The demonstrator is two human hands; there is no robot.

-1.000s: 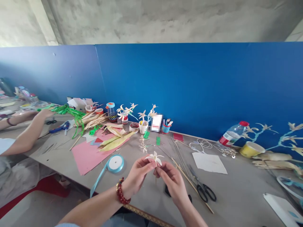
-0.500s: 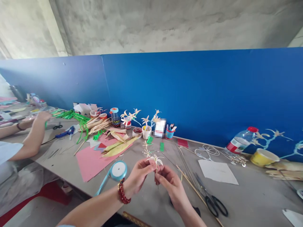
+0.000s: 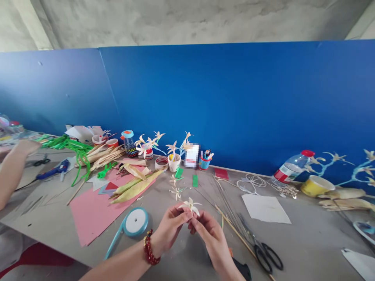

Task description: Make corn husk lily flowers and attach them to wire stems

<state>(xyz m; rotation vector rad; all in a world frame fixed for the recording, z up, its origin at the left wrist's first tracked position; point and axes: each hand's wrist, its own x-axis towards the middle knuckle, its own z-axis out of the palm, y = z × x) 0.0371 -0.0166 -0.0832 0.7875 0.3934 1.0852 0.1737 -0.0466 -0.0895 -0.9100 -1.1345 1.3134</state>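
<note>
A small cream flower (image 3: 191, 206) is held upright between my two hands above the front of the table. My left hand (image 3: 172, 224), with a red beaded bracelet at the wrist, pinches the flower's base. Fingers of my right hand (image 3: 206, 230) close on the same base from the other side, and the fingertips of both hands meet there. The stem is hidden by the fingers. Just beyond the hands, two more cream flowers (image 3: 175, 192) lie on the grey table (image 3: 187, 257). To the left of my left hand is a roll of light blue ribbon (image 3: 135, 221).
Black scissors (image 3: 268, 255), a thin stick and wires lie at the right, near white paper (image 3: 266, 208). Pink sheets (image 3: 90, 214) and husks (image 3: 134, 187) are at the left. Cups and a bottle (image 3: 293, 168) line the blue partition. Another person's arm (image 3: 13, 168) reaches in far left.
The view has shifted right and slightly down. My hands have come closer together around the flower's base, and the stem end seen below them before is now hidden.
</note>
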